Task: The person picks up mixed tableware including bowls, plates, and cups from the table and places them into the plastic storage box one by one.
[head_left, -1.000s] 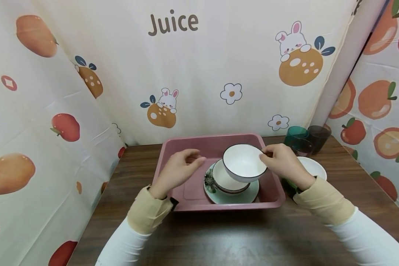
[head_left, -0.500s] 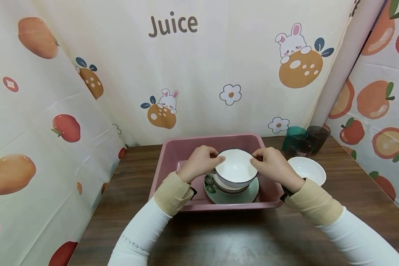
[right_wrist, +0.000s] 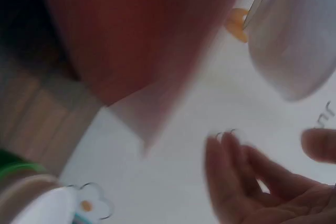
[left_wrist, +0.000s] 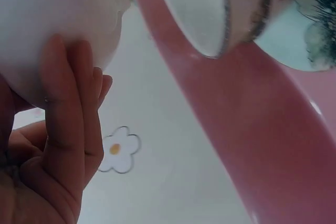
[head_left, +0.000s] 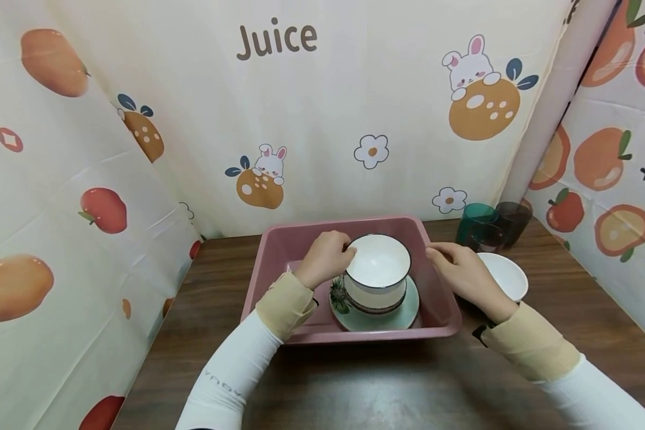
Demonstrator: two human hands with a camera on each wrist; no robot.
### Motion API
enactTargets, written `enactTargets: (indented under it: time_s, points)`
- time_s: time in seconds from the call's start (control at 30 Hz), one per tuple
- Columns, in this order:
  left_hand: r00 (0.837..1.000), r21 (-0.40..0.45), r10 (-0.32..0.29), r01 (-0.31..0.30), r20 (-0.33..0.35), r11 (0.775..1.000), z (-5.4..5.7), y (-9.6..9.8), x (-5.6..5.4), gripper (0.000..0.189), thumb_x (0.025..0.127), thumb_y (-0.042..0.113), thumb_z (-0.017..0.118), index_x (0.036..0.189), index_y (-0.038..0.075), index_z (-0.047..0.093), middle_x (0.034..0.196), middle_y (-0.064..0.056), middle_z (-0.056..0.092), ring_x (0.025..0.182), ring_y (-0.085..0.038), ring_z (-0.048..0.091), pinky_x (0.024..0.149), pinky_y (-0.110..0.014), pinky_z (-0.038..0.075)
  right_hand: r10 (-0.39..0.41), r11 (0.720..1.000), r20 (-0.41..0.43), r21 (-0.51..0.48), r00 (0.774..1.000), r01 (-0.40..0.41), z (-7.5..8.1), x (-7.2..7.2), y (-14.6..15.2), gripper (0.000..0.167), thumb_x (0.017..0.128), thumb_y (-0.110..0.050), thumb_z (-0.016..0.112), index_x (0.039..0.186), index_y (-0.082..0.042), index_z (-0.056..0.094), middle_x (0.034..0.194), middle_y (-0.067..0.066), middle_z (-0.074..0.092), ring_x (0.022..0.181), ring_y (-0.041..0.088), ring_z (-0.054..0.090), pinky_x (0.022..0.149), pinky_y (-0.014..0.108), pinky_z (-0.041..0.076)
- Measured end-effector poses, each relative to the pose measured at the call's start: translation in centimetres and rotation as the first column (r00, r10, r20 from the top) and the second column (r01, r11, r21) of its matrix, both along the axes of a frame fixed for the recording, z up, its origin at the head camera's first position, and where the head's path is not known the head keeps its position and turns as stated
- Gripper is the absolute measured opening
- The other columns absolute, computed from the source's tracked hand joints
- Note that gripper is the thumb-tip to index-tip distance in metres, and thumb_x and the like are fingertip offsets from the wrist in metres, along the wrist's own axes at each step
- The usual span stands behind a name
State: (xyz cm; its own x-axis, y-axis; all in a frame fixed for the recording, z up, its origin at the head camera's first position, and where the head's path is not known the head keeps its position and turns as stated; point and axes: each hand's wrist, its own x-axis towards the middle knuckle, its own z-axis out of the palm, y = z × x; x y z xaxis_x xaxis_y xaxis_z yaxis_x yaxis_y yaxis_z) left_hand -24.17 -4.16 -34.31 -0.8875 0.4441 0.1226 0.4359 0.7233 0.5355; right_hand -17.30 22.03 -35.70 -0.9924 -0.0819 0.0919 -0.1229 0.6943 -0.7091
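A white bowl with a dark rim (head_left: 378, 261) is held by its left edge in my left hand (head_left: 322, 259), thumb inside and fingers against the outer wall, as the left wrist view also shows. Below it a cream bowl with a brown patterned rim (head_left: 374, 300) sits on a pale green plate (head_left: 408, 313) with a dark leaf print. Both stand in a pink bin (head_left: 376, 336). My right hand (head_left: 464, 276) is over the bin's right rim, fingers loosely bent around nothing; in the right wrist view a gap separates it from the held bowl.
Right of the bin stands another white bowl (head_left: 506, 276), partly behind my right hand, with something green beneath it in the right wrist view. Teal (head_left: 475, 220) and dark (head_left: 513, 220) cups stand behind it. A printed curtain (head_left: 322, 107) hangs close behind the bin.
My left hand came over and took the bowl's left edge. The right hand, which was gripping its right edge, has let go and moved right.
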Motion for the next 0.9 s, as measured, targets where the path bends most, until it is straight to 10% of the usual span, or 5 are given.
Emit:
enactTargets:
  time_s: [0.27,0.43,0.67,0.9]
  points:
    - [1.0,-0.068,-0.028,0.028,0.011,0.997,-2.1,0.2,-1.2,0.032,0.097,0.018,0.059,0.066,0.009,0.057,0.059,0.003,0.043,0.055,-0.011,0.04,0.053,-0.022,0.034,0.024,1.0,0.021,0.007,0.999,-0.024,-4.0,0.4,1.4,0.064,0.099,-0.017,0.054,0.144,0.019,0.026,0.139,0.042,0.041,0.121,0.053,0.052,0.096,0.059,0.046]
    - [0.999,-0.084,-0.045,0.045,-0.003,0.995,-3.0,0.5,-1.6,0.031,0.097,0.02,0.061,0.068,0.009,0.061,0.058,0.003,0.044,0.055,-0.01,0.04,0.053,-0.022,0.034,0.034,0.999,-0.01,-0.002,0.999,-0.034,-5.9,0.2,1.2,0.057,0.094,-0.011,0.057,0.14,0.015,0.036,0.124,0.037,0.056,0.106,0.045,0.063,0.085,0.054,0.054]
    - [0.999,-0.084,-0.037,0.038,0.016,0.996,-3.9,1.0,-2.4,0.035,0.097,0.023,0.061,0.064,0.011,0.059,0.054,0.004,0.04,0.049,-0.009,0.036,0.051,-0.021,0.032,-0.005,1.0,0.003,-0.008,1.0,0.005,-6.8,-0.3,1.1,0.05,0.094,-0.008,0.054,0.14,0.009,0.04,0.118,0.032,0.061,0.1,0.04,0.065,0.081,0.054,0.055]
    - [0.999,-0.128,-0.037,0.036,-0.002,0.991,-4.8,1.4,-2.9,0.023,0.095,0.023,0.064,0.085,0.006,0.077,0.077,-0.003,0.072,0.062,-0.01,0.054,0.06,-0.022,0.042,-0.013,1.0,0.042,-0.014,0.999,0.013,-6.9,-0.5,0.9,0.056,0.095,-0.008,0.052,0.144,0.011,0.033,0.125,0.035,0.057,0.106,0.044,0.063,0.084,0.056,0.054]
